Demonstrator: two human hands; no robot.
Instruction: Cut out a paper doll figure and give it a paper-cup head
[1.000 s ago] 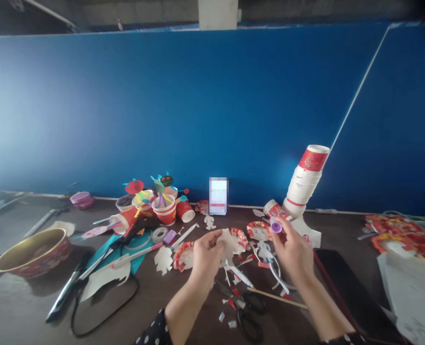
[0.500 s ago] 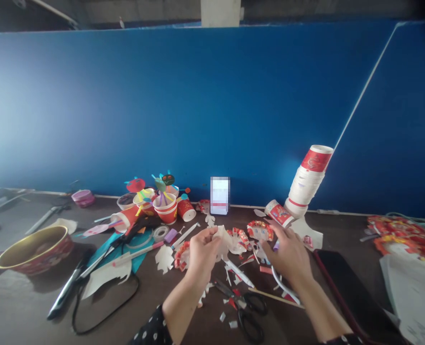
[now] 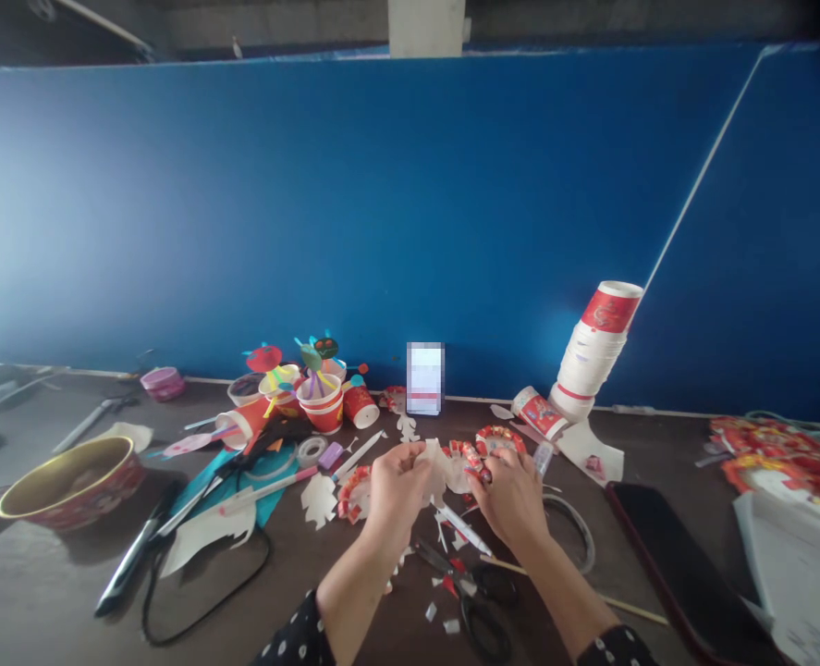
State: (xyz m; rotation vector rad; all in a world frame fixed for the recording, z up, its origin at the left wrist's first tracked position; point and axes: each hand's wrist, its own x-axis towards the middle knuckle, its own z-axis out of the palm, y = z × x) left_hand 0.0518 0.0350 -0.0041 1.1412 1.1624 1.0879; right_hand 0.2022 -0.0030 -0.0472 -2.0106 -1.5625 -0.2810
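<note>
The red cup (image 3: 324, 409) at 11 o'clock held coloured paper strips. The white cutout (image 3: 446, 470) stayed above the table centre with its long axis from 9 to 3 o'clock. The left hand (image 3: 394, 476) and the right hand (image 3: 513, 492) each pinched one end of it.

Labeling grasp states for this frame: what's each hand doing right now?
Left hand: closed, pinching the white paper cutout.
Right hand: closed, pinching the red-patterned paper piece.

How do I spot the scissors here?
On the brown table under the blue wall, look nearer than the left hand, pinching a white paper cut-out, and the right hand. The scissors lie there among scraps, alone with black loop handles.
</note>
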